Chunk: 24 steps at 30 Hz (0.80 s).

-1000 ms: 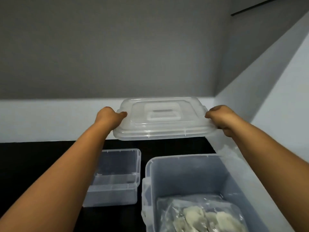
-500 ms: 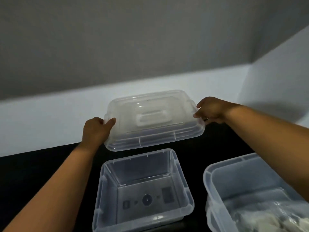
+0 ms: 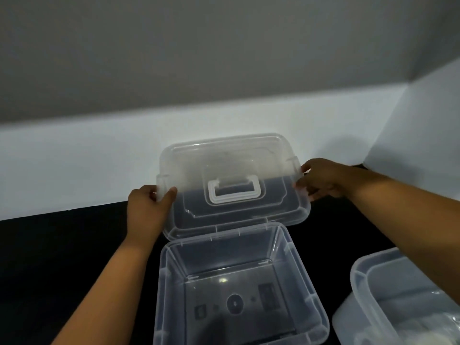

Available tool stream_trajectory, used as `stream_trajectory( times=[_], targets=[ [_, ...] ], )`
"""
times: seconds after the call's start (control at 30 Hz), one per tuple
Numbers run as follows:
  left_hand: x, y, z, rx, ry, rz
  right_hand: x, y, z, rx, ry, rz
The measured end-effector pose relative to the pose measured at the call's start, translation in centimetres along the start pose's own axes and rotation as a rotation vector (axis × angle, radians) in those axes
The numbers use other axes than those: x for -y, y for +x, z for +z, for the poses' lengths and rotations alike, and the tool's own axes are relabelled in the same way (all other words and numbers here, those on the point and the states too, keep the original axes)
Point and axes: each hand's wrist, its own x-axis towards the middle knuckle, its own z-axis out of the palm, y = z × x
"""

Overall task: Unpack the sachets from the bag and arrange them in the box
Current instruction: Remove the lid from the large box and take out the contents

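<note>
A clear plastic lid [image 3: 231, 170] with a white handle is tilted up behind an open, empty clear box [image 3: 278, 247] on the black table. My left hand [image 3: 146, 207] grips the lid's left edge, thumb on top. My right hand [image 3: 321, 180] holds its right edge by the clip. At the lower right stands a second clear tub [image 3: 358, 290]; inside it lies a transparent bag with pale sachets [image 3: 438, 327], mostly cut off by the frame.
The black tabletop [image 3: 49, 257] extends to the left of the box. A white wall panel [image 3: 74, 155] runs along the back, and another [image 3: 423, 120] closes the right side.
The lid has come lower and tipped up, its underside now facing the back wall, just behind the empty box. The view has shifted down and left, so the tub with the bag sits further right.
</note>
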Motion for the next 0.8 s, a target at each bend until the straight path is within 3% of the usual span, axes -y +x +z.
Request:
stream_trajectory(
  times=[0.63,0.8],
  targets=[
    [10.1,-2.0,3.1,0.201,0.095,-0.277,-0.9,5.4,7.1,0.241,-0.605,0.316],
    [11.0,-2.0,3.4,0.217,0.128,-0.323,-1.1,6.8,8.2,0.264,-0.619,0.39]
  ],
)
